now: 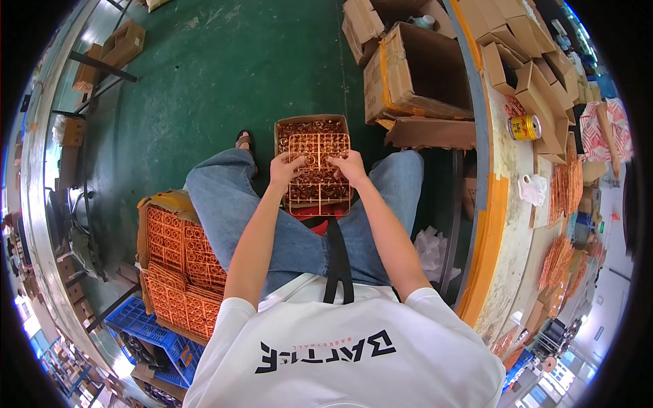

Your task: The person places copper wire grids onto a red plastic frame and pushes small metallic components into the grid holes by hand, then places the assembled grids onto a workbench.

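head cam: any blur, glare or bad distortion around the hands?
Head view: both hands, left and right, and the orange grid frame sit sharp and evenly lit near centre; the workbench edge bows strongly toward the rim; bright glare washes the lower corners; black vignette all round.

A single fisheye view is looking steeply down from the seated person's head, sitting close above the lap and the hands [320, 166]. It is facing forward over the green floor [224, 75], with the tabletop [507, 204] curving along its right rim.
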Available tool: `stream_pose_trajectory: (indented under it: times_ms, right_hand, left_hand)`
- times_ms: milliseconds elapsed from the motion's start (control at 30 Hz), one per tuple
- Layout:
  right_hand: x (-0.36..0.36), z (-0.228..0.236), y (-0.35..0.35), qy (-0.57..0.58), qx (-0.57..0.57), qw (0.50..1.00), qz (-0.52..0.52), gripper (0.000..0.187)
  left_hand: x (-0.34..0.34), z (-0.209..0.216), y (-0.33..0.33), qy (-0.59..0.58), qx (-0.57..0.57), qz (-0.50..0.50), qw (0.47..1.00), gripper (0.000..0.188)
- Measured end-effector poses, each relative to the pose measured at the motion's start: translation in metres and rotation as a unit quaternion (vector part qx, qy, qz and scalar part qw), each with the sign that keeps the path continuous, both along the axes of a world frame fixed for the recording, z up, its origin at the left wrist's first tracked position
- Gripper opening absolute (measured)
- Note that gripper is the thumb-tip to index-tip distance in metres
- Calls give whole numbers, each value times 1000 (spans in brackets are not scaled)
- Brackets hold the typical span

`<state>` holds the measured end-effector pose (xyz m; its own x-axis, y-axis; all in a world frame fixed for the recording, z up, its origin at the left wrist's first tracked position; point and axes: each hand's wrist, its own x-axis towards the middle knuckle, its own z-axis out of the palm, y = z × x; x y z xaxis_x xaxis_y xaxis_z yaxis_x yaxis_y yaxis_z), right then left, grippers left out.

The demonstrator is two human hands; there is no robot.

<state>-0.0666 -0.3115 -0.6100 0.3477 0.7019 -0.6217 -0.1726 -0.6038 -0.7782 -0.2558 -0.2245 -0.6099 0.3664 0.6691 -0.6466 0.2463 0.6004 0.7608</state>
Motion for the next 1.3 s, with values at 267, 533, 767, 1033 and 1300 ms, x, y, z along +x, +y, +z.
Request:
stream_pose_trajectory:
  times_ms: [267, 533, 767, 1033, 1300]
  right_hand:
    - [-6, -5, 6, 118, 41, 991, -48, 30]
    - [-9, -26, -1, 20, 42, 998, -53, 30]
    - [-7, -4, 2, 138, 27, 989, -39, 18]
    - [-18, -17, -2, 33, 11, 999, -22, 12]
    - [-28, -19, 7, -13, -6, 1000, -3, 46]
  left_hand:
    - [5, -19, -6, 211, 280, -53, 935, 49]
    - [13, -2, -7, 4, 54, -14, 998, 42]
    - [7, -13, 0, 71, 70, 46, 994, 18]
    - [-2, -40, 3, 99, 109, 0, 989, 27]
    - [-22, -4, 23, -179, -58, 98, 977, 39]
